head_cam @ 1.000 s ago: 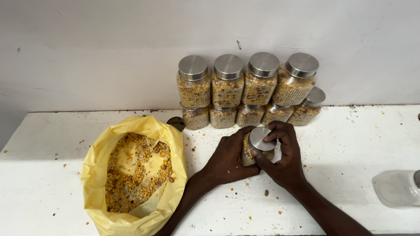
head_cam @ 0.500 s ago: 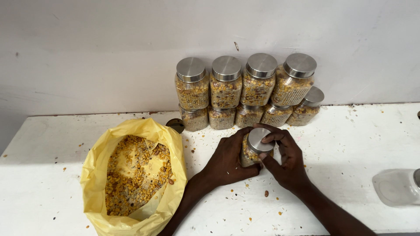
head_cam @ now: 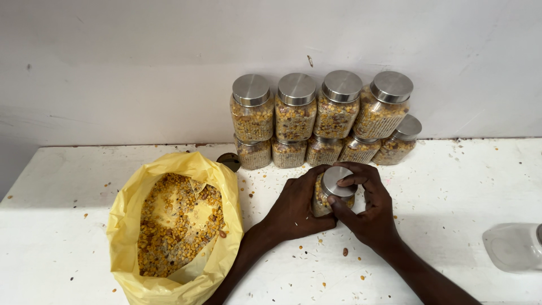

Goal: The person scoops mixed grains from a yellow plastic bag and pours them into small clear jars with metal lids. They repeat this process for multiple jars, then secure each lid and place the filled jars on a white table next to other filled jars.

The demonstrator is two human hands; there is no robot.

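Jar (head_cam: 326, 195) gripped by left hand (head_cam: 297, 208); right hand (head_cam: 370, 212) clasps its steel lid (head_cam: 337, 181).

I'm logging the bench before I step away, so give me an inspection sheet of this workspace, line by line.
Surface: white table, speckled with loose grains and crumbs.
Job's things: small clear jar with a metal lid, filled with yellow mix, standing on the table.
Clutter: open yellow bag of the same mix at left; stacked filled jars with metal lids against the wall; an empty clear container at the right edge.
Grippers: left hand wraps the jar's side; right hand grips around the lid.
Cables: nothing seen.
Surroundings: plain white wall, faintly scuffed.
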